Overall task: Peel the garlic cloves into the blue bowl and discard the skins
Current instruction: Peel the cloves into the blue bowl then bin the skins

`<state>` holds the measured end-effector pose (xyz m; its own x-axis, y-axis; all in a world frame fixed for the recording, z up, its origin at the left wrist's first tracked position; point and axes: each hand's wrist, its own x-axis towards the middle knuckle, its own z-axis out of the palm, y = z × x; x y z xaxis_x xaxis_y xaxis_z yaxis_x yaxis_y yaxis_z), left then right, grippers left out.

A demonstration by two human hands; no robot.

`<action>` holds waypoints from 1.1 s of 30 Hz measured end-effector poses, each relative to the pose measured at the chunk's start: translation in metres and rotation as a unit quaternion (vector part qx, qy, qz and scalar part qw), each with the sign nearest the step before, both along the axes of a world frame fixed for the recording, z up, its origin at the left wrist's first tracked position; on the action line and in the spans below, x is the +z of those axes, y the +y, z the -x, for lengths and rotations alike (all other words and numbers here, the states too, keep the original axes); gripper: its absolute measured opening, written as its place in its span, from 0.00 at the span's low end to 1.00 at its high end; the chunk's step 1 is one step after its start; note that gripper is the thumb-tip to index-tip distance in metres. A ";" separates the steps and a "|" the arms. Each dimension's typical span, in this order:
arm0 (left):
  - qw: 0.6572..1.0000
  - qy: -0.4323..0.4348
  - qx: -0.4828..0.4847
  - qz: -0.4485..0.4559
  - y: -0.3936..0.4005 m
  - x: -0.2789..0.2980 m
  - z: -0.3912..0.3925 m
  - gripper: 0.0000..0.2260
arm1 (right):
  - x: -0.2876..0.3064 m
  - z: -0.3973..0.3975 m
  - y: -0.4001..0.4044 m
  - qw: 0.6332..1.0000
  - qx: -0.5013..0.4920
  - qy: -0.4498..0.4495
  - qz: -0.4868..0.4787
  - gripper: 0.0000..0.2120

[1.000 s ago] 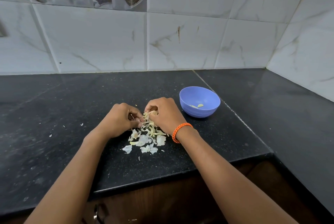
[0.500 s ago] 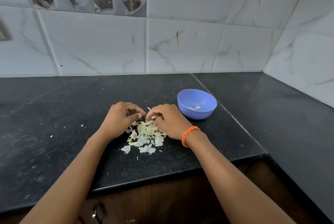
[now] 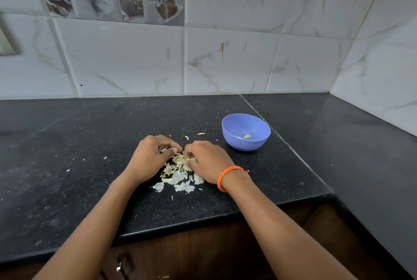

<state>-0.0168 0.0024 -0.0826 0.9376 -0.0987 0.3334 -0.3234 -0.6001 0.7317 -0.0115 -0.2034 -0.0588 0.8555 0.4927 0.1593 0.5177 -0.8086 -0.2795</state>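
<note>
Both hands have curled fingers, the left hand [image 3: 150,159] and right hand [image 3: 206,161] pinching at the garlic skins [image 3: 178,172], a thin, light, easily torn pile best nipped by its edges, with the blue bowl [image 3: 246,131] at two o'clock.

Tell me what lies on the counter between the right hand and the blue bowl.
In the head view, only bare black counter lies between the right hand and the blue bowl; two small skin scraps lie just behind that stretch.
</note>
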 end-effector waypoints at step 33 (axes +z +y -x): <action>0.995 -0.078 0.057 0.000 -0.004 -0.015 -0.015 0.07 | -0.011 -0.013 -0.002 0.969 0.001 0.000 -0.248 0.11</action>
